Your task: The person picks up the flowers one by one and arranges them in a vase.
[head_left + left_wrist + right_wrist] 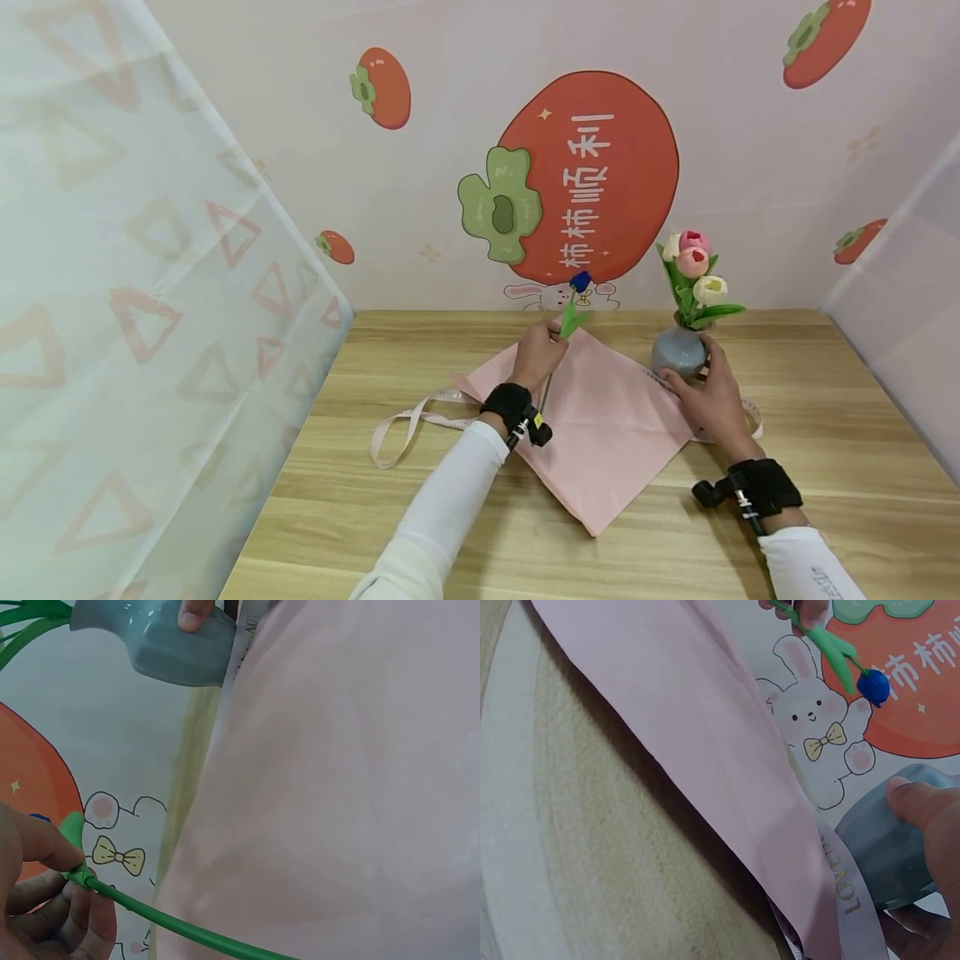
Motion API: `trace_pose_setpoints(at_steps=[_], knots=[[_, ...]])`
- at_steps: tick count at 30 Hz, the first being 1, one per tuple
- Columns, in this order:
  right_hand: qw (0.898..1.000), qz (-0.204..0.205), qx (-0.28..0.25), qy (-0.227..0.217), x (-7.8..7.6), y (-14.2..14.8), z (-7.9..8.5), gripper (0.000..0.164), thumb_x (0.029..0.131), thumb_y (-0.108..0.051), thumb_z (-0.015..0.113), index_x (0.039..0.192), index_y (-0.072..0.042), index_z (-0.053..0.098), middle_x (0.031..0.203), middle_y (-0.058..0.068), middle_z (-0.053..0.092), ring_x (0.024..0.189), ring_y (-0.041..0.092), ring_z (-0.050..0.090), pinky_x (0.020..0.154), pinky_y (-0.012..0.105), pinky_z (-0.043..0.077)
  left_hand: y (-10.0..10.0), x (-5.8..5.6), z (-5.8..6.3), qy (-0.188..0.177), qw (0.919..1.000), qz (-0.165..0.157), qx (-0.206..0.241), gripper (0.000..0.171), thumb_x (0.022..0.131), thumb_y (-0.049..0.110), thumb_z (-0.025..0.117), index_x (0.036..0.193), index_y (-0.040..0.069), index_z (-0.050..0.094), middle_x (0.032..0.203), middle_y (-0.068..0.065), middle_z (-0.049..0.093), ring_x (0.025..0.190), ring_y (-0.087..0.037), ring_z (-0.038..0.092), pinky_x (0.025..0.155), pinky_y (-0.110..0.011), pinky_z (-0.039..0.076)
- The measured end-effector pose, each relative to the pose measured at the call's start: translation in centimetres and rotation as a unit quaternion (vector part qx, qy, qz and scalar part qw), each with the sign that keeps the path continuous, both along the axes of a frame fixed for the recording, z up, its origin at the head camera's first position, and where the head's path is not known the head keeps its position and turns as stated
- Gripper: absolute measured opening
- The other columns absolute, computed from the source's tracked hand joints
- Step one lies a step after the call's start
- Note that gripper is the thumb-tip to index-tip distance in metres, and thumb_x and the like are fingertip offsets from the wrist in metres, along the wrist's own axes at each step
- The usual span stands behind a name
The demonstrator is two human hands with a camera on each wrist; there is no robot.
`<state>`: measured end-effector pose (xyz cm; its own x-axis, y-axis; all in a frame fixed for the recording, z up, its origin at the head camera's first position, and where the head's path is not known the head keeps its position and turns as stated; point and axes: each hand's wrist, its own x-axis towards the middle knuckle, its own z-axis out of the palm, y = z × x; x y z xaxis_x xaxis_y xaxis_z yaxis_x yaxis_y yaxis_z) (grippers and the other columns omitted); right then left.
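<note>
My left hand [538, 354] pinches the green stem [187, 930] of a single blue artificial tulip [580, 282] just below its leaves. The bloom points up and away, above a sheet of pink wrapping paper [600, 425]. On the right, my right hand [712, 396] grips a grey-blue vase [678, 352], thumb in front and fingers around its far side. Pink and white artificial tulips [692, 262] with green leaves stand in that vase. In the right wrist view the thumb presses the vase's [885, 832] side, close to the paper's edge.
A pale printed ribbon [408, 425] runs under the paper and loops out on both sides over the wooden table [360, 525]. Behind the table rises a backdrop [420, 183] printed with persimmons and a rabbit. A patterned side panel [172, 292] borders the left.
</note>
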<state>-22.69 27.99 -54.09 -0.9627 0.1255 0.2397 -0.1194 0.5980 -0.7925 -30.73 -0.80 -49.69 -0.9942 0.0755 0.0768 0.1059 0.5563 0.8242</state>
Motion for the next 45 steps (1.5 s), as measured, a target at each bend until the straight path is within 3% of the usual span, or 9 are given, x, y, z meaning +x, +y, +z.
trace_pose_setpoints(at_steps=[21, 37, 45], knots=[[1.0, 0.001, 0.001, 0.002, 0.0, -0.1, 0.2, 0.095, 0.102, -0.031, 0.074, 0.168, -0.001, 0.014, 0.162, 0.037, 0.032, 0.142, 0.059, 0.045, 0.104, 0.071, 0.046, 0.6, 1.3, 3.7, 0.088, 0.9958, -0.025, -0.002, 0.021, 0.1, 0.009, 0.07, 0.119, 0.0, 0.067, 0.103, -0.008, 0.068, 0.081, -0.013, 0.058, 0.059, -0.02, 0.046], [1.0, -0.001, 0.0, 0.0, 0.1, -0.1, 0.1, 0.095, 0.102, -0.031, 0.074, 0.168, -0.001, 0.013, 0.162, 0.037, 0.032, 0.141, 0.06, 0.045, 0.103, 0.071, 0.047, 1.3, 2.1, 6.3, 0.122, 0.9918, -0.037, -0.004, 0.019, 0.1, 0.011, 0.067, 0.118, 0.005, 0.064, 0.108, -0.007, 0.066, 0.085, -0.015, 0.059, 0.065, -0.022, 0.047], [1.0, 0.0, -0.002, 0.0, 0.1, -0.1, 0.2, 0.095, 0.102, -0.03, 0.074, 0.168, -0.001, 0.013, 0.163, 0.038, 0.031, 0.142, 0.06, 0.044, 0.104, 0.071, 0.047, 1.9, 2.6, 7.5, 0.16, 0.9859, -0.047, -0.006, 0.017, 0.099, 0.008, 0.068, 0.116, 0.005, 0.063, 0.109, -0.007, 0.066, 0.083, -0.014, 0.059, 0.068, -0.019, 0.047]])
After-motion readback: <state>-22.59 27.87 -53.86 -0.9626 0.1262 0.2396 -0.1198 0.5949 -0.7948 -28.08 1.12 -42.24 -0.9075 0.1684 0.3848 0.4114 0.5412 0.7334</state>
